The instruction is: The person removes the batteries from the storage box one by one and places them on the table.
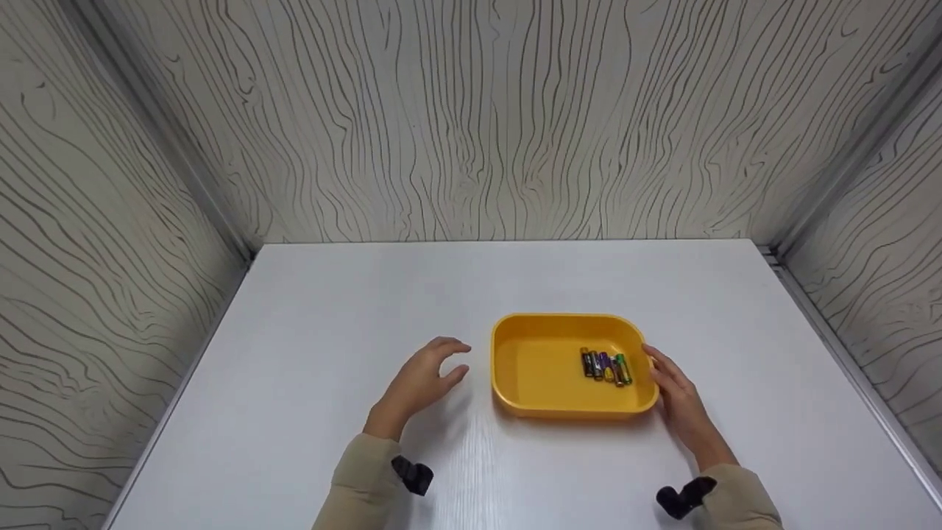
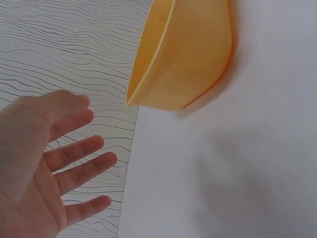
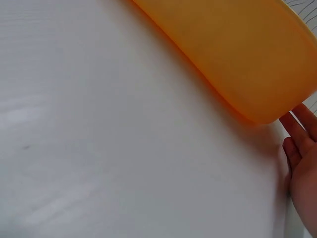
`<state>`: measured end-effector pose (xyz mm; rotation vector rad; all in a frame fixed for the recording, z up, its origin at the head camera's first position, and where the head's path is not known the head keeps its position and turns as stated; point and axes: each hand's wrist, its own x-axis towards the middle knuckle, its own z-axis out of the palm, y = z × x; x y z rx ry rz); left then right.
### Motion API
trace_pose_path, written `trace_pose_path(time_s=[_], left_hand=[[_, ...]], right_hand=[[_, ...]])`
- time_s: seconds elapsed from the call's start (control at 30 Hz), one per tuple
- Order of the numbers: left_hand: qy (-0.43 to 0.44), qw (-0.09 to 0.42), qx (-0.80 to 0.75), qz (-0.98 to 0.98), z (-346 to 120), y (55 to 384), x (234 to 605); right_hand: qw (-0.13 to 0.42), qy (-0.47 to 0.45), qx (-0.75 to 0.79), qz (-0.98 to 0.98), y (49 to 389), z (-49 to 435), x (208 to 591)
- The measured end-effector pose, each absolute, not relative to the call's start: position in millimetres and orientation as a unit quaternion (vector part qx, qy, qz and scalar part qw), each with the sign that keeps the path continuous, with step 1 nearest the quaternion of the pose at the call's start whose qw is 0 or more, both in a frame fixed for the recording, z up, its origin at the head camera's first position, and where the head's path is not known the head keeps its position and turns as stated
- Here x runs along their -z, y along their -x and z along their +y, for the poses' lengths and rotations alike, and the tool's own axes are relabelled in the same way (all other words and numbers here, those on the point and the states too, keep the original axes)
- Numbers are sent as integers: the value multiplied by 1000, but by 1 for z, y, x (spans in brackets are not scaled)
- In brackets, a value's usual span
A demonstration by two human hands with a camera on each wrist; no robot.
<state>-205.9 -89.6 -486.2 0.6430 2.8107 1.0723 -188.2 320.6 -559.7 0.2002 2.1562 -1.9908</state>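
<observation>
A yellow plastic tray (image 1: pixel 541 414) with rounded corners sits on the white table. Several batteries (image 1: pixel 605 366) lie side by side in its right half, with green, purple and dark wrappers. Left of the tray hovers my left hand (image 1: pixel 421 379), apart from it and holding nothing; in the left wrist view its fingers (image 2: pixel 81 176) are spread, near the tray's end (image 2: pixel 193 59). At the opposite end, my right hand (image 1: pixel 681 401) touches the tray's right wall with its fingers extended. The right wrist view shows those fingertips (image 3: pixel 290 121) at the tray's lower corner.
The white table (image 1: pixel 331 294) ends at a back wall (image 1: pixel 471 125) with a wood-grain pattern. Similar panels stand at the left and right. Each wrist carries a small black camera on a beige sleeve (image 1: pixel 360 478).
</observation>
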Motion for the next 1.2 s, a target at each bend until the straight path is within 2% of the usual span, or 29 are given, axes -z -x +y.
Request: trace_pose_path(time_s=[0.7,1.2], left_hand=[[-267,11,-339,902,-43,203,473],[-257,51,-321,910,-10,208,487]], right_hand=[[95,-58,700,705,185,310,556],[111,-45,705,699,185,292,559]])
